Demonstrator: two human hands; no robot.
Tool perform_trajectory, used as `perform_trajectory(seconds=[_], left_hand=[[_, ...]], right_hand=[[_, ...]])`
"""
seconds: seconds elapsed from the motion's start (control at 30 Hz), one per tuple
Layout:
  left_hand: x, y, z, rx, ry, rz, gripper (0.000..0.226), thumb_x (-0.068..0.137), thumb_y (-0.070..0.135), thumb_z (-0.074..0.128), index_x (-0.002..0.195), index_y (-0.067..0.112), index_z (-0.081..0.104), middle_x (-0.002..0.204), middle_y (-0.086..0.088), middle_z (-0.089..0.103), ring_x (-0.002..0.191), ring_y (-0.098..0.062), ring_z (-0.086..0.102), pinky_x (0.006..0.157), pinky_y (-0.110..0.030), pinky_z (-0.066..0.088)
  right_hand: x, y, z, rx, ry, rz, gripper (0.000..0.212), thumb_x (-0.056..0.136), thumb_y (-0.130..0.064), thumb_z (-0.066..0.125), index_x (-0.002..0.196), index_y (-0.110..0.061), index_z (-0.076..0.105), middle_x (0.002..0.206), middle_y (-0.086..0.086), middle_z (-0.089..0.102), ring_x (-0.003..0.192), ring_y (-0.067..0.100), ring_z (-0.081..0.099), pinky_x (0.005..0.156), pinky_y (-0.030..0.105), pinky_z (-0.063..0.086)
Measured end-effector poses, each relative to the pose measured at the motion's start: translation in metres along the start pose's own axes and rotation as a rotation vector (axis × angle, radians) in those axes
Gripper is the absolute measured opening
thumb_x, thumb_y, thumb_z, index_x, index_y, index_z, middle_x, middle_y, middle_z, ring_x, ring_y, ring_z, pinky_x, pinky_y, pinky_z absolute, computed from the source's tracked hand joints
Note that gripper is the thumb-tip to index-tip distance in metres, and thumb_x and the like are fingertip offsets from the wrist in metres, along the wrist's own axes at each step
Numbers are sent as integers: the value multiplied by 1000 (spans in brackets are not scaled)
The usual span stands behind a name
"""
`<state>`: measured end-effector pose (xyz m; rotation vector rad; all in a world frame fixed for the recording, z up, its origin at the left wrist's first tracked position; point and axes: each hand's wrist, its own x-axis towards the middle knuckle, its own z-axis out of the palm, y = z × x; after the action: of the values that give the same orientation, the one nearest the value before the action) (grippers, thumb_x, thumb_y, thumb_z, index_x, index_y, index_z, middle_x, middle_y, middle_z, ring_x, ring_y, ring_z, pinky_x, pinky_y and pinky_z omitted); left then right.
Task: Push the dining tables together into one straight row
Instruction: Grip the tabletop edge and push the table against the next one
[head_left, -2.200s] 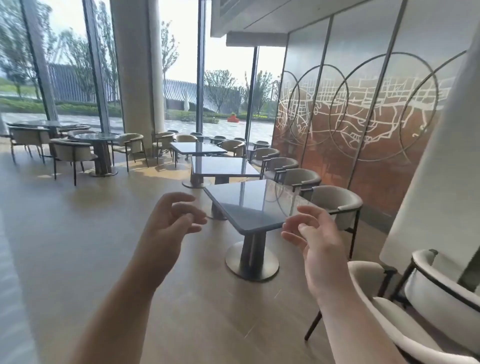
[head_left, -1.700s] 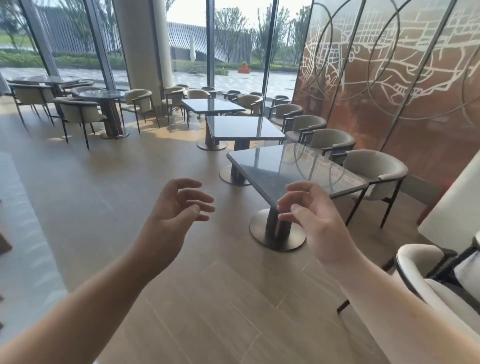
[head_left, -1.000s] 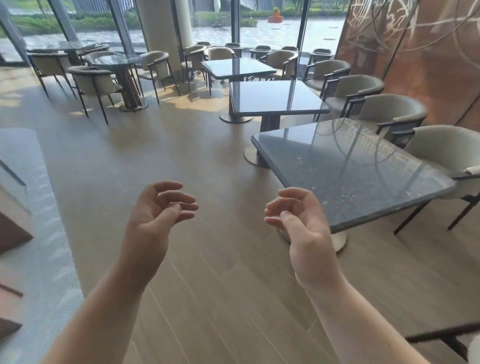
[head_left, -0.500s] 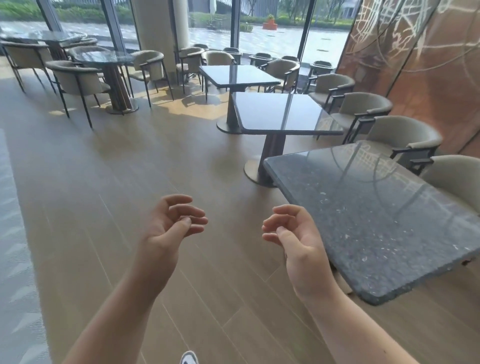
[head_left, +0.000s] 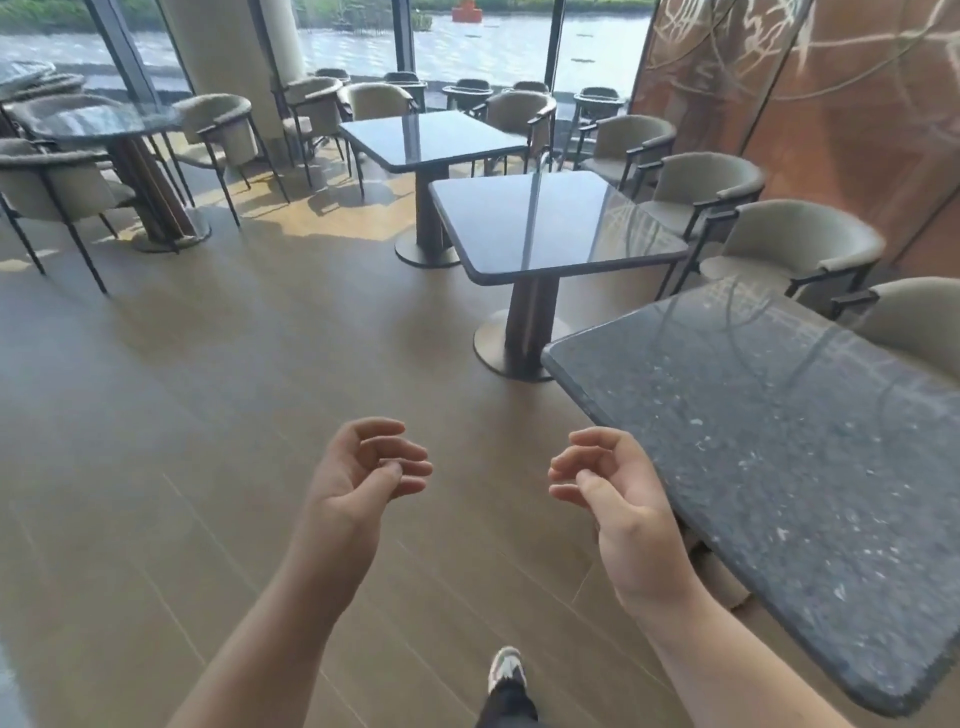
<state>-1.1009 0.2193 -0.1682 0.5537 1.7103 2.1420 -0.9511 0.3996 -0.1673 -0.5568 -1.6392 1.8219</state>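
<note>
Change: since half a second ago the near table (head_left: 789, 467) sits closer, beside the right wrist; a shoe (head_left: 506, 670) has come into view.
Left hand (head_left: 358, 478): empty, fingers loosely curled, over the floor (head_left: 156, 441).
Right hand (head_left: 618, 493): empty, half curled, just beside the near table's edge.
Other tables: middle table (head_left: 550, 223) and far table (head_left: 431, 137) stand apart, staggered.
Chairs (head_left: 800, 249): along the right side.

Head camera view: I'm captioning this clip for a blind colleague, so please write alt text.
Two bare, empty hands, left hand and right hand, hover half-curled over a wood-look floor, beside the nearest dark speckled stone square table. Two more dark glossy square pedestal tables stand apart beyond it, flanked by beige armchairs.
</note>
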Motion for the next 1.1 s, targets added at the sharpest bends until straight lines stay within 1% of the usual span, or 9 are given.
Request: perform_trajectory(seconds=[0.1,0.2,0.33,0.43,0.5,0.63,0.77,0.9,1.1], left_hand=[[60,-13,-5,31,-22,-24,34,98,-15,40,113,9,58,88,-4,72,86,-28,70,78,-34,58],[126,-29,-4,55,-45,-34,30,96,-9,46,114,11,59,89,-6,72,87,-28,71,78,-35,58],[212,-45,-3,112,-65,-85,34,98,-15,42,114,10,59,88,-7,72,86,-29,71,82,-45,53],[283,-46,-6,123,-53,-105,27,90,-1,52,114,10,59,89,-7,72,87,-30,71,82,-44,54],[327,-49,-11,129,-47,-109,31,84,8,50,114,11,59,89,-5,72,88,-30,71,81,-40,56],[392,-66,-20,87,-45,-138,31,87,4,48,115,12,59,91,-4,72,88,-30,71,78,-36,58],[460,-89,-33,80,-74,-212,30,88,1,47,114,13,59,90,-5,72,88,-29,71,80,-41,55],[541,-106,-49,75,-192,-234,36,97,-14,37,115,10,57,88,-4,72,86,-27,71,78,-37,58],[660,-116,-60,119,-421,-318,38,96,-17,39,112,10,59,87,-4,73,82,-23,71,79,-42,55]], right_hand=[[50,19,7,-14,32,29,31,95,13,42,112,-8,57,91,8,67,89,25,65,82,38,57],[106,40,16,-23,50,28,30,96,13,41,112,-7,57,91,8,68,90,26,64,81,37,57],[189,61,28,-16,73,81,30,95,15,41,112,-5,56,90,8,67,88,25,64,81,38,56],[263,72,39,-33,66,116,31,95,15,40,111,-6,56,87,4,68,85,20,65,80,38,57],[309,80,48,-43,68,144,31,94,14,41,110,-7,57,87,4,67,85,19,66,80,38,58],[372,98,74,34,112,257,31,90,8,42,110,-7,59,85,3,69,84,22,66,79,41,59],[422,117,99,-4,126,286,34,79,-7,47,111,-9,58,86,1,69,85,20,66,80,40,59],[476,138,127,-33,263,268,34,77,-7,46,109,-10,59,83,-1,70,83,18,67,77,36,59],[536,152,182,0,512,305,35,89,12,39,108,-8,59,85,5,68,81,20,66,77,39,59]])
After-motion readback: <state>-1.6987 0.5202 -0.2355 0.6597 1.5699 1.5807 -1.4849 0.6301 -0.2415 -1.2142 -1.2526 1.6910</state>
